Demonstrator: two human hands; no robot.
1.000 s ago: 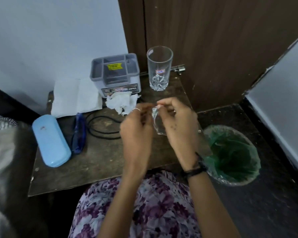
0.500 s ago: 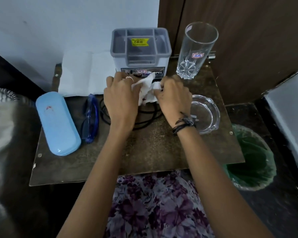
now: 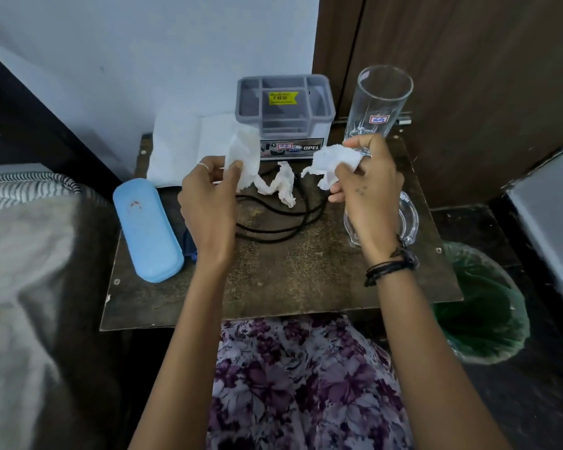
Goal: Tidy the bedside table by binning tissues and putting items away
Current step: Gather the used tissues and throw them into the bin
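My left hand (image 3: 208, 203) pinches one white crumpled tissue (image 3: 246, 157) that trails down over the black cable (image 3: 273, 222). My right hand (image 3: 368, 193) grips a second crumpled tissue (image 3: 333, 164) just above the table, in front of the tall glass (image 3: 382, 99). The two tissues hang apart over the brown bedside table (image 3: 290, 280). A green-lined bin (image 3: 488, 306) stands on the floor to the right of the table. A light blue glasses case (image 3: 147, 228) lies on the table's left side, with blue glasses (image 3: 189, 245) mostly hidden behind my left wrist.
A grey plastic organiser (image 3: 285, 108) stands at the back of the table, a flat white tissue sheet (image 3: 182, 147) to its left. A clear glass ashtray (image 3: 407, 219) sits under my right wrist. Bed linen (image 3: 23, 254) borders the left; a brown door (image 3: 468, 76) is behind.
Both hands let go of the ashtray, which now rests on the table, reached to the tissue wad by the organiser, lifted it and pulled it apart into two pieces.
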